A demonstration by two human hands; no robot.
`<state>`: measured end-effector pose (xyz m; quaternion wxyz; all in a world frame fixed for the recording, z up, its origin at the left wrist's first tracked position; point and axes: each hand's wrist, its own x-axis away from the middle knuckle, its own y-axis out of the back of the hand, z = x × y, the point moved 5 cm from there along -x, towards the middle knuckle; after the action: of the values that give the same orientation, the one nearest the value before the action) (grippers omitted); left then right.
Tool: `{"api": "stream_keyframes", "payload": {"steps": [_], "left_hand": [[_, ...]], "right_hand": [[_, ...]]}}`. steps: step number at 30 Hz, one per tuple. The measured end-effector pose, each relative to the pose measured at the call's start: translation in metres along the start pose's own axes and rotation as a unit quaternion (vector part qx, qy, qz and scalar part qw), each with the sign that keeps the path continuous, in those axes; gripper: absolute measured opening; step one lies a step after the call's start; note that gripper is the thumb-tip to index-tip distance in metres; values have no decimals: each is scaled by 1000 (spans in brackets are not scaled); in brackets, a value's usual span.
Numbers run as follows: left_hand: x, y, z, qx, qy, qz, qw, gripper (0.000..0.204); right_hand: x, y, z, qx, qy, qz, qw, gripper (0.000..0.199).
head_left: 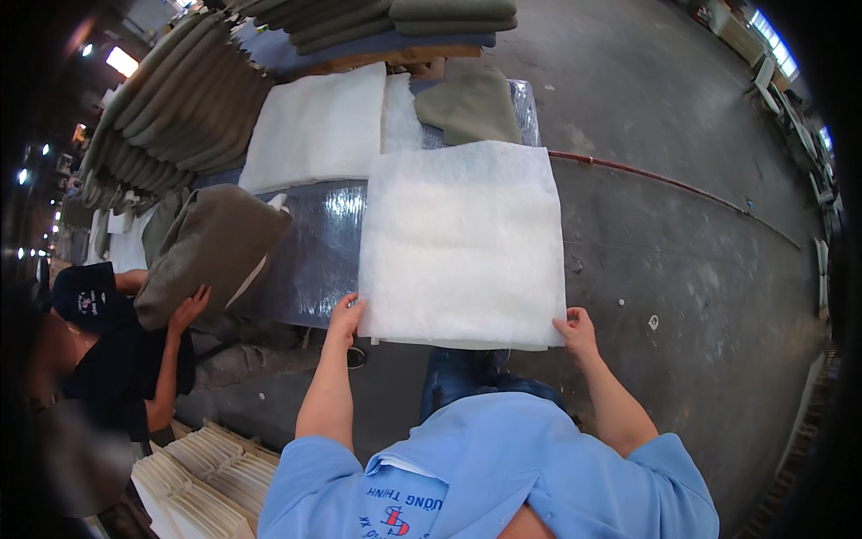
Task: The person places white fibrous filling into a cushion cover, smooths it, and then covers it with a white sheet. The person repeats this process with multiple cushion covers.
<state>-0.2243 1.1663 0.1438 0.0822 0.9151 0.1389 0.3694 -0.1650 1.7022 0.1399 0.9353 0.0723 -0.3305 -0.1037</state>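
- The white padded sheet (462,251) lies flat and nearly square at the near right end of the worktop (314,256), its near edge toward the person's body.
- The left hand (347,317) has its grip closed on the sheet's near left corner.
- The right hand (576,331) has its grip closed on the near right corner, level with the left.
- Beyond the sheet, to the far left, lie more white sheets (319,121); an olive cloth piece (471,106) lies just past its far edge.
- A tall pile of olive cushions (184,103) leans at the far left.
- To the left, a co-worker (121,359) handles a brownish-olive cushion (211,247).
- Pale slatted pieces (202,481) stand at the near left.
- A reddish pipe (673,178) runs across the floor (691,359) on the right.
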Motion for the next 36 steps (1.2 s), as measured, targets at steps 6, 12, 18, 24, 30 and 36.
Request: {"api": "stream_keyframes", "payload": {"steps": [6, 12, 18, 24, 30, 36], "left_hand": [[-28, -5, -43, 91, 17, 20, 996, 47], [-108, -26, -118, 26, -5, 1, 1000, 51], [-192, -84, -179, 5, 30, 51, 998, 50], [-236, -108, -214, 87, 4, 92, 992, 33], [-225, -107, -233, 164, -98, 141, 971, 15], [-256, -109, -223, 45, -124, 47, 990, 19]], "right_hand": [[-47, 39, 42, -6, -44, 0, 999, 42], [-153, 14, 131, -1, -4, -40, 999, 40], [-252, -9, 184, -20, 12, -112, 993, 41], [-288, -30, 202, -37, 63, -98, 993, 26], [-250, -23, 214, -166, 116, -93, 975, 14], [-275, -16, 197, -136, 111, -117, 978, 13]]}}
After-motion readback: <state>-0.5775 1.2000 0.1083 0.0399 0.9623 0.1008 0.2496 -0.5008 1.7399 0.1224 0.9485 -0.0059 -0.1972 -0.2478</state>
